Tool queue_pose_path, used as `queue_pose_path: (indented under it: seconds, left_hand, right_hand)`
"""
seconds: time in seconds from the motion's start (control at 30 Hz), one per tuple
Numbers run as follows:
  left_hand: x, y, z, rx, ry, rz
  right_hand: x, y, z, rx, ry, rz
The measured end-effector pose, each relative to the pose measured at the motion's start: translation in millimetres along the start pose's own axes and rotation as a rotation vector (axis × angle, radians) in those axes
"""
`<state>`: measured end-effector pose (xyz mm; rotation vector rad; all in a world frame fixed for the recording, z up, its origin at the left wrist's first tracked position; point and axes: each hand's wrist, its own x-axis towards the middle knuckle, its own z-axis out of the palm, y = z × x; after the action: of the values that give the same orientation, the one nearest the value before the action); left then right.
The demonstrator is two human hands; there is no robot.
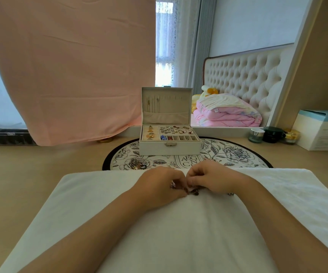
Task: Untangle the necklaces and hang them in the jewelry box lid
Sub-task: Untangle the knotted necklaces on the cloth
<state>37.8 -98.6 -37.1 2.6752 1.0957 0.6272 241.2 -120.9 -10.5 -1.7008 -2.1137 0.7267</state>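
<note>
Pinching tangled necklace (193,192) betw. curled fingers (195,181) of left hand (159,184) & right hand (216,178) (atop white towel (100,194)).

One cream rectangular leatherette jewelry box (170,147) stands open. Right of it are three small round cosmetic jars: one silver-lidded glass jar (256,135), one black jar (273,134) and one gold jar (291,135). Beyond them is one white-and-blue cardboard carton (321,133). Under the box lies one round floral-printed mat (238,154), and at its front left is one heap of tangled metal necklaces (137,164). In front of it lies one white towel (179,223), where two hands, the left hand (159,184) and the right hand (212,178), pinch one small dark knot of chain (192,192). The chains in the upright box lid (166,103) are too fine to count.
</note>
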Motion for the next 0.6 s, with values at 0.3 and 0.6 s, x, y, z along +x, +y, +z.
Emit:
queue_pose_path:
  seconds: [0.3,0.6]
  left_hand:
    - [3.7,-8.0,-6.1,-0.332,0.058,-0.151]
    - [1.1,-13.1,-21.8,-0.160,0.115,-0.082]
  right_hand:
    - [7.7,-9.3,-1.8,1.160,0.301,-0.073]
    - [6.2,1.8,-4.7,0.549,0.398,0.190]
